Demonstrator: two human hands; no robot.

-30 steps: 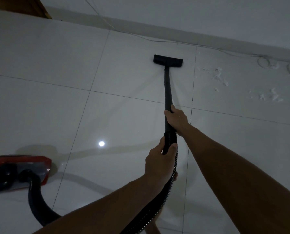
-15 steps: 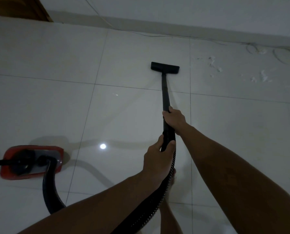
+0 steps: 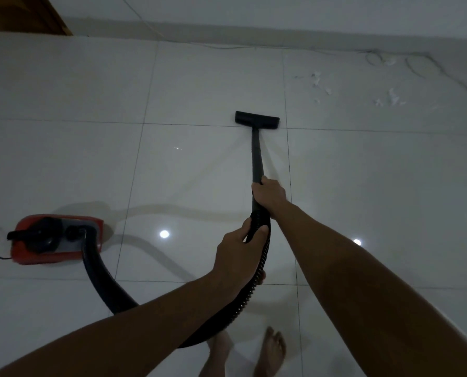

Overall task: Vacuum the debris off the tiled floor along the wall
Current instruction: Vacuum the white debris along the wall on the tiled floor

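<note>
A black vacuum wand (image 3: 256, 156) runs from my hands to a flat black nozzle (image 3: 257, 120) resting on the white tiled floor (image 3: 199, 85) at a grout line. My right hand (image 3: 269, 195) grips the wand higher up. My left hand (image 3: 239, 247) grips the ribbed hose end just behind it. White debris (image 3: 319, 84) lies scattered on the tile to the right of the nozzle, with more bits (image 3: 391, 97) further right near the wall (image 3: 281, 12).
The red vacuum body (image 3: 55, 239) sits on the floor at left, its black hose (image 3: 104, 284) curving under my left arm. A thin cable (image 3: 430, 68) loops along the baseboard at right. My bare feet (image 3: 271, 349) show at the bottom. A wooden edge (image 3: 23, 14) is top left.
The nozzle has been pulled back from the wall toward me. More of the vacuum body has come into view at left, and my feet now show.
</note>
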